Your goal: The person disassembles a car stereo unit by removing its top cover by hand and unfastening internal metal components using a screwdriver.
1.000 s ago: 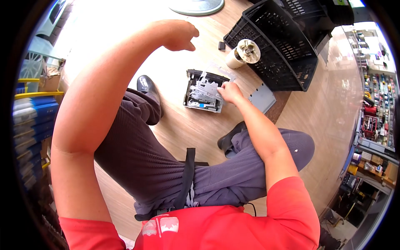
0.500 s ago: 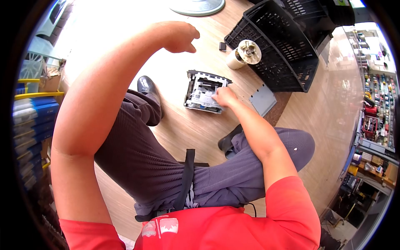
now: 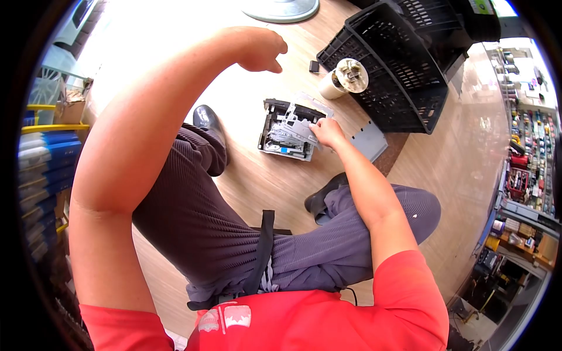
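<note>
On the floor ahead lies an opened device chassis (image 3: 285, 150), boxy, with black and silver parts inside, possibly a disc drive. My right hand (image 3: 328, 132) is at its right side, fingers closed on the edge of a silver metal frame (image 3: 293, 130). That frame sits tilted over the chassis, partly raised out of it and blurred by movement. Held out in the air beyond the chassis, my left hand (image 3: 261, 51) has thumb and fingers apart, with nothing visible in it. A flat grey metal plate (image 3: 370, 142) lies on the floor right of my right hand.
A black plastic crate (image 3: 404, 76) stands at the upper right, with a white cylindrical part (image 3: 350, 76) in front of it and a small black block (image 3: 314, 66) nearby. A round grey base (image 3: 281, 9) is at the top. Stacked blue-and-white packages (image 3: 50, 169) line the left.
My right hand has lifted the silver frame from its flat position in the chassis and shifted slightly right. My left hand has moved only a little.
</note>
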Action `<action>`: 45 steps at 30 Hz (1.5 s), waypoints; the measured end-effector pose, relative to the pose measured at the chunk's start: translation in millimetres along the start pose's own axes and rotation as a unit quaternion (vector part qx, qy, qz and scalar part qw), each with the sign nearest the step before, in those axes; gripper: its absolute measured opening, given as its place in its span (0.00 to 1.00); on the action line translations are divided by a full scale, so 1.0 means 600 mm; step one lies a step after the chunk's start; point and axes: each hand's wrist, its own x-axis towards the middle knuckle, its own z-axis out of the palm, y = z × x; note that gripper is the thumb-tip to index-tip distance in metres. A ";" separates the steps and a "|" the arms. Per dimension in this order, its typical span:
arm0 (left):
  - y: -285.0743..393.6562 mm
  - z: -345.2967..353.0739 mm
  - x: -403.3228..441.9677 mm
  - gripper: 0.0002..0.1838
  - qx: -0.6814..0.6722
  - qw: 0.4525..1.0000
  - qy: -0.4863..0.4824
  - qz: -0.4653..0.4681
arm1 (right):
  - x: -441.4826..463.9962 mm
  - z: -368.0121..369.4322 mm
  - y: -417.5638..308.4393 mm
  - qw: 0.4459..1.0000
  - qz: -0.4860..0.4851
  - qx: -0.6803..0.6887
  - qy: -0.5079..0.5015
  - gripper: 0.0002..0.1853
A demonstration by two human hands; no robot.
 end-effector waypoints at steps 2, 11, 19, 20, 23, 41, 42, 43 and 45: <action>0.002 0.000 -0.002 0.29 -0.002 1.000 0.000 -0.002 | 0.001 0.000 0.002 1.000 -0.002 0.001 0.005 0.20; -0.005 0.007 0.000 0.29 -0.001 1.000 0.000 -0.001 | 0.006 -0.007 -0.003 0.998 0.021 0.051 -0.011 0.19; -0.006 0.007 -0.001 0.27 -0.007 1.000 -0.003 -0.010 | -0.017 -0.028 -0.048 0.998 -0.020 0.037 -0.038 0.20; -0.007 0.004 -0.003 0.28 -0.005 1.000 -0.008 -0.003 | -0.022 -0.041 -0.057 0.992 0.030 0.100 -0.064 0.20; -0.019 0.010 -0.003 0.28 -0.048 0.999 0.023 -0.010 | -0.054 -0.077 -0.076 0.969 0.060 0.228 -0.080 0.19; 0.245 0.200 -0.079 0.28 -0.897 0.385 0.192 0.102 | -0.251 -0.287 -0.151 0.850 -0.022 0.508 -0.136 0.13; 0.248 0.198 -0.073 0.31 -0.897 0.387 0.193 0.094 | -0.258 -0.299 -0.152 0.846 -0.023 0.511 -0.149 0.14; 0.250 0.194 -0.072 0.31 -0.897 0.383 0.198 0.094 | -0.263 -0.309 -0.156 0.849 -0.024 0.506 -0.152 0.14; 0.257 0.187 -0.076 0.29 -0.924 0.335 0.164 0.086 | -0.270 -0.313 -0.161 0.829 -0.021 0.536 -0.156 0.16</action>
